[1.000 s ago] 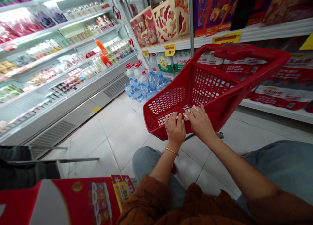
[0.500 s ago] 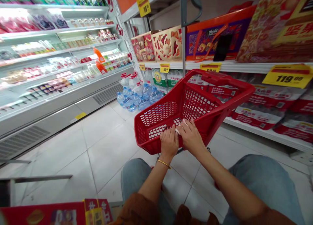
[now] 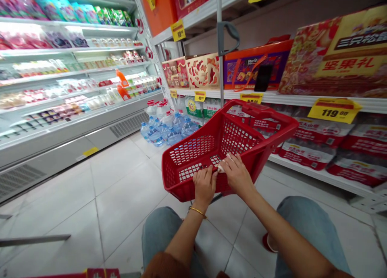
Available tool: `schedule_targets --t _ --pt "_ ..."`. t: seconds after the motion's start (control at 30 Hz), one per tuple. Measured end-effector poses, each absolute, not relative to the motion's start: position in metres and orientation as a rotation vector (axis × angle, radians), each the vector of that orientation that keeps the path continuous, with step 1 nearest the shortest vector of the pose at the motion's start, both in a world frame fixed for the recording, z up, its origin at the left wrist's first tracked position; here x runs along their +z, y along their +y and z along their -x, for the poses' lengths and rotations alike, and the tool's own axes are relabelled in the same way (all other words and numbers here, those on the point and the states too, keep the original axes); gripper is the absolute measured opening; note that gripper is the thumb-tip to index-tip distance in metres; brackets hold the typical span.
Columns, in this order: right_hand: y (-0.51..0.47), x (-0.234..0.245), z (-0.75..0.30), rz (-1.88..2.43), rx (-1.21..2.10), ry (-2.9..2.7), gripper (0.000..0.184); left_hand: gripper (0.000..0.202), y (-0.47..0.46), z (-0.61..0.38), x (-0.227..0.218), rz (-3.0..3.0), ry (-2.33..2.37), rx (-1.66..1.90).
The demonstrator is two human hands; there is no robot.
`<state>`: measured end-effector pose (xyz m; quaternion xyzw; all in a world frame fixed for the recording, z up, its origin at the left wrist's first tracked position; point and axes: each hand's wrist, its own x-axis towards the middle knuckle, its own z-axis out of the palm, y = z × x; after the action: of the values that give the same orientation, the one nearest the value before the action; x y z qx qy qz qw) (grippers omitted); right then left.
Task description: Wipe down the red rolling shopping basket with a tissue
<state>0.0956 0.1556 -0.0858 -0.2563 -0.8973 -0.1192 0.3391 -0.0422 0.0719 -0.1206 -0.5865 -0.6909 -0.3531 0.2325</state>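
A red plastic shopping cart [image 3: 242, 135] stands in front of me, its mesh basket tilted in my view. My left hand [image 3: 204, 184] is closed over the near rim of the basket, with a gold bangle on its wrist. Just to the right, my right hand [image 3: 237, 174] presses a crumpled white wipe or tissue [image 3: 221, 168] against the same rim. Its fingers are curled around the wipe, so most of it is hidden. A small gap separates the two hands.
Behind the cart, a shelf [image 3: 269, 96] carries gift boxes [image 3: 335, 56] and a dark phone-like object [image 3: 263, 78]. Blue water bottles [image 3: 173, 135] stand on the floor. A refrigerated display [image 3: 90, 137] runs along the left. My knees [image 3: 308, 229] flank the cart.
The view has tilted up and turned slightly right, so cart and shelves sit lower and further left. My right hand has moved slightly away from my left along the rim.
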Motion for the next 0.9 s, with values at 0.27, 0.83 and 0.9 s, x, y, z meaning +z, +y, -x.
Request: schedule_targets --t 0.27,0.83,0.9 --pt "0.160 -0.082 -0.099 0.673 -0.337 -2.335 0.029 0.025 0.073 0.041 -0.118 1.590 -1.943 -0.987" --pt "0.125 -0.080 -0.084 0.790 -0.415 -2.279 0.022 0.026 0.074 0.019 -0.102 1.599 -1.959 -1.107" --pt "0.125 -0.080 -0.087 0.766 -0.403 -2.302 0.023 0.028 0.074 0.017 -0.104 1.593 -2.009 -1.089"
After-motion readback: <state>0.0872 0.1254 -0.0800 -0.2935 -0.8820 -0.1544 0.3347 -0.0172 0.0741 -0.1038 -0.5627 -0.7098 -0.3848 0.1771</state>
